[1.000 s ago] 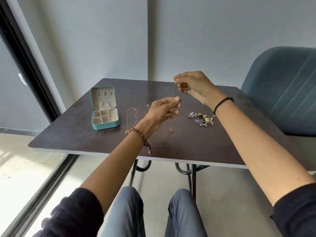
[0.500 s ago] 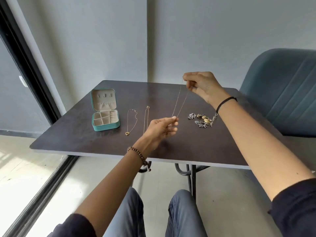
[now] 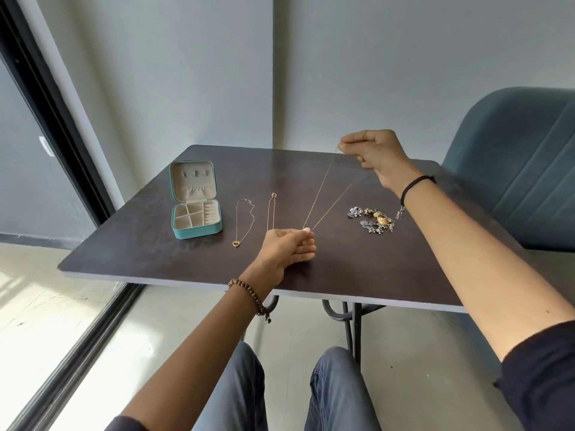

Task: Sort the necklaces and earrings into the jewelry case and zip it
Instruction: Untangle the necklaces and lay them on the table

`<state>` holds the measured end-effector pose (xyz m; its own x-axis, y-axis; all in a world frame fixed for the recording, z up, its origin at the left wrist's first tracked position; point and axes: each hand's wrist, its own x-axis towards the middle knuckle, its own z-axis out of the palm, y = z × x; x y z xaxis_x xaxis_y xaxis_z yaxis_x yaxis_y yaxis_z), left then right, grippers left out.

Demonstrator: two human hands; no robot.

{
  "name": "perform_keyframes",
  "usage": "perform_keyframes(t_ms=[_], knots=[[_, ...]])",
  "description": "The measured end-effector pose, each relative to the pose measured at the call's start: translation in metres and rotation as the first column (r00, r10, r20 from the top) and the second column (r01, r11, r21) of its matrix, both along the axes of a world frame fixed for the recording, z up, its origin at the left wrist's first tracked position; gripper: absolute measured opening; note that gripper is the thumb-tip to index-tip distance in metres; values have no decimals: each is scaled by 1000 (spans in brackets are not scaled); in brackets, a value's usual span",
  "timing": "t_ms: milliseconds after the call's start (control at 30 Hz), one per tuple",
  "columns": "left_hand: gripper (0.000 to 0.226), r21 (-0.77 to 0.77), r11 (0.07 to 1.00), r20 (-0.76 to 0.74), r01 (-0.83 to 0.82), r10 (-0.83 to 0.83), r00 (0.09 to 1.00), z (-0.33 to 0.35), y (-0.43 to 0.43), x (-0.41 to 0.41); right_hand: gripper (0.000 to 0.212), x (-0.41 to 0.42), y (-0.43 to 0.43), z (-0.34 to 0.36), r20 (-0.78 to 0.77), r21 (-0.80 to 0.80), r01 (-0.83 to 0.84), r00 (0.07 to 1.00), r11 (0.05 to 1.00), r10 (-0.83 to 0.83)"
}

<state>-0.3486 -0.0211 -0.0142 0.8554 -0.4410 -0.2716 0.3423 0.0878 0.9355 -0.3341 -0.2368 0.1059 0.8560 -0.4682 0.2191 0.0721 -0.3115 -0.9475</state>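
Left hand [image 3: 287, 248], lower centre, pinches the low end of a thin necklace chain [image 3: 323, 194]; right hand [image 3: 373, 154], upper right, fingers curled, pinches the top end; the chain runs as two taut strands between them, above the tabletop [image 3: 140, 244]. The jewelry case [image 3: 196, 203] sits open at centre left, lid up, compartments look empty; heart necklace [image 3: 244, 222] and second necklace [image 3: 271, 209] lie flat just right of it; earring pile [image 3: 375, 220] sits centre right.

Risks, as judged: the fine chain may knot or bunch when slackened into a small compartment; a weak pinch could let it slide off; carried low, it could drag the two laid-out necklaces; a bump may flip the lid shut.

Tabletop is dark and matte with a pale edge, on metal legs; grey walls meet in a corner behind; blue-grey chair [image 3: 513, 166] at right; black-framed glass door [image 3: 46, 126] at left, with a sunlit floor.
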Motion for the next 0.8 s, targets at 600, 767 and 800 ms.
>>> perform_keyframes(t_ms=[600,767,800], knots=[[20,280,927,623,-248,21,782,-12,5,-16,14,42,-15,-46,5,-223,0,1000,975,1],[21,565,768,659,-303,-199,725,-2,3,-21,13,55,-14,-65,-38,-216,-39,999,976,31],[22,591,741,659,-319,-215,721,-1,2,-21,13,57,-12,-69,-42,-220,-43,999,975,34]])
